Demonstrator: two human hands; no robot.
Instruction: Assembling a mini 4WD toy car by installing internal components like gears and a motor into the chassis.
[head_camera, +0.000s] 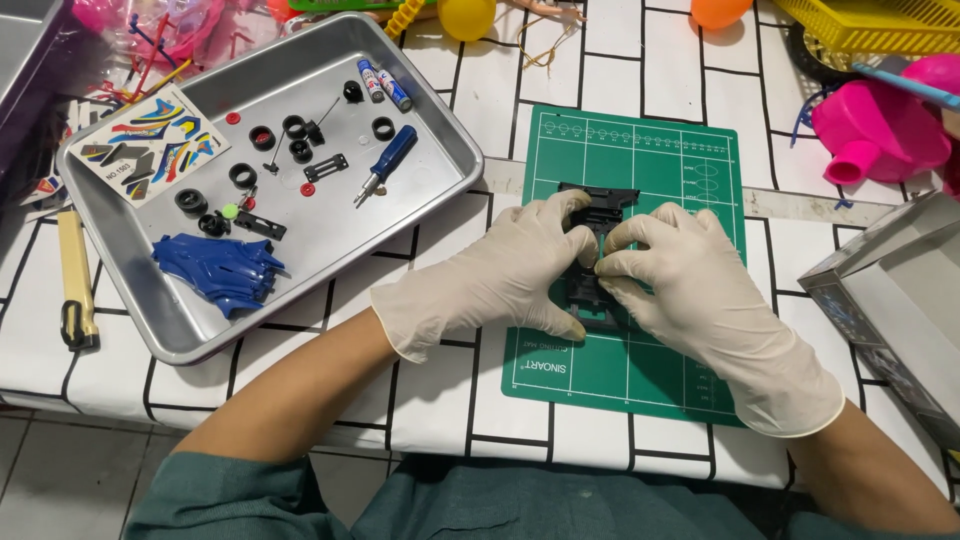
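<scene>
Black plastic, a toy car chassis (597, 255) lies on the green cutting mat (640, 370) with its long axis running away from the person. The gloved left hand (500, 275) and right hand (700, 295) grip its sides, fingers clenched around it. Farther left on the bench (440, 400), a metal tray (420, 110) holds small tyres, a blue car body and a screwdriver (385, 165).

Both gloved hands on black plastic chassis (597, 255), flat on green cutting mat (640, 370) near table's front edge. Left hand (500, 275) gripping chassis left side, right hand (690, 295) pressing on right side, fingertips meeting mid-part. Metal tray (180, 335) toward left edge: blue body shell (220, 268), black tyres (243, 176), blue screwdriver (388, 163), sticker sheet (152, 145). Yellow knife (75, 278) just left of tray.
</scene>
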